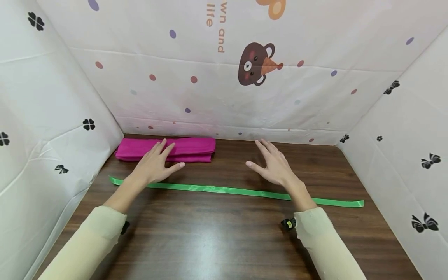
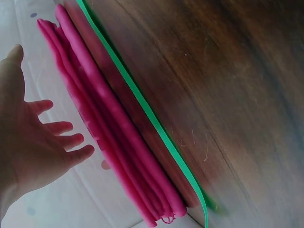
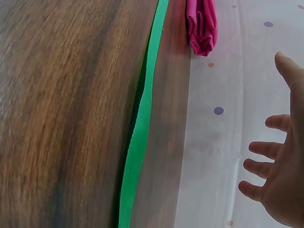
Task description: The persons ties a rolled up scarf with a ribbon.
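A long green ribbon [image 1: 217,189] lies stretched across the table from left to right, its two ends lifting slightly. Behind its left half is a folded magenta cloth [image 1: 196,149], up against the back wall. My left hand [image 1: 152,165] hovers palm down with fingers spread, overlapping the cloth's front edge in the head view; the left wrist view shows the fingers holding nothing. My right hand [image 1: 274,165] is held over the table behind the ribbon, fingers extended and thumb out to the side. The right forearm crosses above the ribbon near its right end.
Dark brown wooden table [image 1: 196,237] underneath. A white sheet printed with dots and a bear [image 1: 253,64] hangs at the back, and white panels with bows and clovers [image 1: 425,223] close off both sides. Small black wrist cameras [image 1: 288,223] sit at the cuffs.
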### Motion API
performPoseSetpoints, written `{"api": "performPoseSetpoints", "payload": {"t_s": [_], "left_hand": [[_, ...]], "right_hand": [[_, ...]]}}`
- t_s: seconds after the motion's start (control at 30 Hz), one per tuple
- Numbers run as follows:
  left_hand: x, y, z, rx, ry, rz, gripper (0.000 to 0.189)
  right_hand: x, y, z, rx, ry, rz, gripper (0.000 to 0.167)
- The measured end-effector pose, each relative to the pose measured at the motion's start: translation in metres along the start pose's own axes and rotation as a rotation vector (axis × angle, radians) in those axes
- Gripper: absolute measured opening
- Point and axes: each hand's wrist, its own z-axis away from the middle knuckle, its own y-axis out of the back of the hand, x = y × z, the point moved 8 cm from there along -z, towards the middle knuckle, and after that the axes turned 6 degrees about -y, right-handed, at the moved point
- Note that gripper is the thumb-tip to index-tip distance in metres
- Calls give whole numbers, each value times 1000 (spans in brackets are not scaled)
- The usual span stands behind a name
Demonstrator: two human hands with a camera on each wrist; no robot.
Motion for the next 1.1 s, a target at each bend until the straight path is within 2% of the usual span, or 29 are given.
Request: {"api": "performPoseSetpoints", "payload": {"t_s": [0.23, 0.57, 0.9, 1.1], "left_hand": [[-5, 2, 5, 35, 1, -1, 102], [-15, 9, 10, 69, 7, 23, 100], [-26, 15, 13, 85, 28, 56, 98], [-27, 19, 14, 93, 43, 71, 98]], "right_hand": [[-3, -5, -5, -29, 4, -3, 93], [-12, -1, -12, -6, 26, -27, 91], [-20, -9, -18, -7, 40, -62, 89], [-23, -13, -22, -9, 43, -82, 87]]}}
